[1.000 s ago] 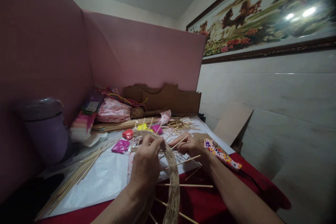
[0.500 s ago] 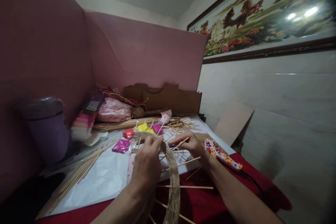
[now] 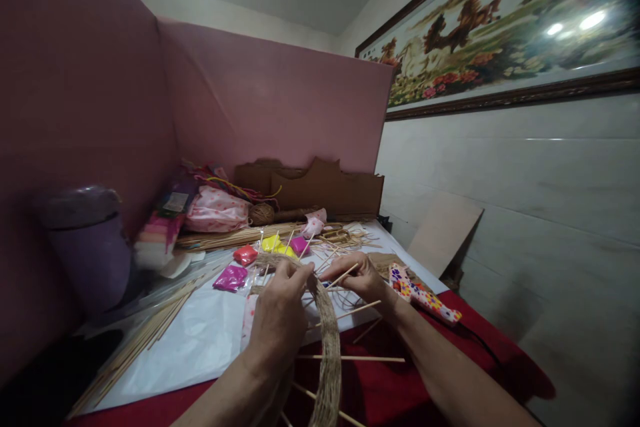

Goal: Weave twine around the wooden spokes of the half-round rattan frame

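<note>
A curved band of woven brown twine [image 3: 329, 347] arcs up from the bottom edge, with thin wooden sticks [image 3: 355, 359] running through it and poking out on both sides. My left hand [image 3: 281, 303] is closed around the band's upper part, thumb and forefinger pressed together at its top. Just to the right, my right hand [image 3: 357, 277] is closed in a pinch close to the band, beside a stick that crosses in front of its fingers. Whatever those fingertips hold is too small to make out. Loose dark strands hang beneath the right hand.
Red [image 3: 245, 254], yellow and magenta packets lie behind the hands. Bundled sticks [image 3: 150, 340] rest on the left over white plastic sheeting. A twine ball [image 3: 262, 214] stands farther back. A flower-patterned cloth item [image 3: 425, 297] lies right, and a lilac bin [image 3: 90, 260] stands left.
My right hand has shifted very slightly left, closer to my left hand. The woven band and its sticks have moved a touch to the left. My left hand keeps its grip.
</note>
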A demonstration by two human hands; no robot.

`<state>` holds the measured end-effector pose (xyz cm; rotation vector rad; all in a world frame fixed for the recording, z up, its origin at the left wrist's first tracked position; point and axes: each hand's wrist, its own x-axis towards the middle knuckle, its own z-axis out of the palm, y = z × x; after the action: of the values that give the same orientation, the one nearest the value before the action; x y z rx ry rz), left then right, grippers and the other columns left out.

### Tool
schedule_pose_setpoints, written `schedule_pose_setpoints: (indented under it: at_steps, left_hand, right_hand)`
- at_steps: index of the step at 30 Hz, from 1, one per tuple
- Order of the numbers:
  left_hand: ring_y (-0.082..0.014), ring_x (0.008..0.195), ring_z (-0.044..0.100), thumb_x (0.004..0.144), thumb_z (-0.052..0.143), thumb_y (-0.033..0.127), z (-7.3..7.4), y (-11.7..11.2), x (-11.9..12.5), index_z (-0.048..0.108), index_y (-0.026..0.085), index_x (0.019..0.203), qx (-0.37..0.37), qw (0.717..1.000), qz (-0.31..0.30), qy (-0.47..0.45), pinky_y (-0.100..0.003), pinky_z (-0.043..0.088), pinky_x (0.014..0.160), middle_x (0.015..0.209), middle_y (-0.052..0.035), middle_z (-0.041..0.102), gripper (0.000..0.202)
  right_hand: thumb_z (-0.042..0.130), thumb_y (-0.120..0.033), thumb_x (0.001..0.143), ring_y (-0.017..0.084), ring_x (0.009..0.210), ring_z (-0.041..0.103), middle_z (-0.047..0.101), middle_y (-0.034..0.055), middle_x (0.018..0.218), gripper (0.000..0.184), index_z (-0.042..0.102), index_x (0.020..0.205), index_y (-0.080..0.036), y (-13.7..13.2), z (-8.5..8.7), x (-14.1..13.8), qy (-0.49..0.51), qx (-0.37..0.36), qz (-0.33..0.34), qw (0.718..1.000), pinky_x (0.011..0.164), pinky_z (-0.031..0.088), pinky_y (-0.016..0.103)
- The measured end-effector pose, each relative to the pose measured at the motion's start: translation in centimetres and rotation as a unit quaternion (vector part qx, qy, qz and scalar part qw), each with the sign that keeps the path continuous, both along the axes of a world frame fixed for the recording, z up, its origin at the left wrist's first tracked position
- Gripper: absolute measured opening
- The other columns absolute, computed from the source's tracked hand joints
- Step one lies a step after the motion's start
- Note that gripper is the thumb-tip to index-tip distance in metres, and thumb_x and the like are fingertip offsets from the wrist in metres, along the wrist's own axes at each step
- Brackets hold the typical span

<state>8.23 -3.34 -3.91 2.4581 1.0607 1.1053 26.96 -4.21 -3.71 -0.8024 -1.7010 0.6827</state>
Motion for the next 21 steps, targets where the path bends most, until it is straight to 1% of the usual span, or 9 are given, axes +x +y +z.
schedule_pose_setpoints:
  at_steps: [4,8,11,15,18,21]
  left_hand:
    - [-0.0161,0.081,0.056,0.078,0.041,-0.001,0.14,-0.09,0.01,0.063,0.024,0.098,-0.004,1.000,0.012,0.009,-0.028,0.043,0.073,0.089,-0.0035,0.051,0.038]
    - [-0.0171,0.081,0.057,0.078,0.042,0.000,0.36,-0.30,0.05,0.062,0.023,0.096,-0.006,1.000,0.019,0.009,-0.029,0.043,0.071,0.090,-0.0042,0.051,0.036]
    - [-0.0180,0.080,0.057,0.078,0.042,0.001,0.40,-0.38,0.09,0.062,0.023,0.095,-0.002,1.000,0.025,0.018,-0.029,0.042,0.069,0.091,-0.0044,0.051,0.034]
    - [-0.0187,0.083,0.057,0.077,0.043,0.000,0.34,-0.30,0.07,0.061,0.022,0.096,-0.002,1.000,0.022,0.020,-0.029,0.042,0.071,0.092,-0.0048,0.051,0.034]
    - [-0.0186,0.083,0.058,0.078,0.043,0.000,0.34,-0.22,0.05,0.061,0.022,0.097,-0.001,0.999,0.025,0.022,-0.029,0.042,0.070,0.093,-0.0048,0.052,0.034]
    - [-0.0183,0.083,0.058,0.078,0.043,0.000,0.41,-0.27,0.07,0.061,0.023,0.097,0.001,0.999,0.028,0.024,-0.028,0.042,0.071,0.093,-0.0046,0.052,0.035]
  right_hand:
    - [0.061,-0.012,0.063,0.014,0.054,0.060,0.071,0.0034,0.063,0.022,0.077,0.075,-0.020,0.01,-0.18,0.05,-0.003,0.001,-0.024,1.000,0.052,0.044,0.023]
    - [0.060,-0.012,0.063,0.013,0.055,0.057,0.070,0.0033,0.063,0.023,0.077,0.077,-0.019,-0.14,-0.22,0.19,0.008,-0.017,-0.054,0.998,0.052,0.042,0.024]
    - [0.061,-0.013,0.064,0.014,0.059,0.058,0.070,0.0028,0.064,0.020,0.077,0.075,-0.019,-0.25,-0.15,0.10,0.039,-0.042,-0.040,0.998,0.056,0.043,0.024]
    - [0.063,-0.015,0.064,0.015,0.064,0.060,0.071,0.0038,0.068,0.019,0.077,0.075,-0.019,-0.08,-0.22,-0.12,0.062,-0.084,-0.004,0.994,0.061,0.046,0.026]
    - [0.063,-0.015,0.062,0.014,0.060,0.058,0.069,0.0032,0.064,0.019,0.077,0.074,-0.019,0.13,-0.32,-0.20,0.082,-0.101,0.014,0.991,0.059,0.045,0.025]
    - [0.063,-0.017,0.061,0.014,0.058,0.057,0.069,0.0031,0.062,0.018,0.077,0.072,-0.019,0.16,-0.32,-0.18,0.088,-0.114,0.017,0.989,0.057,0.044,0.025]
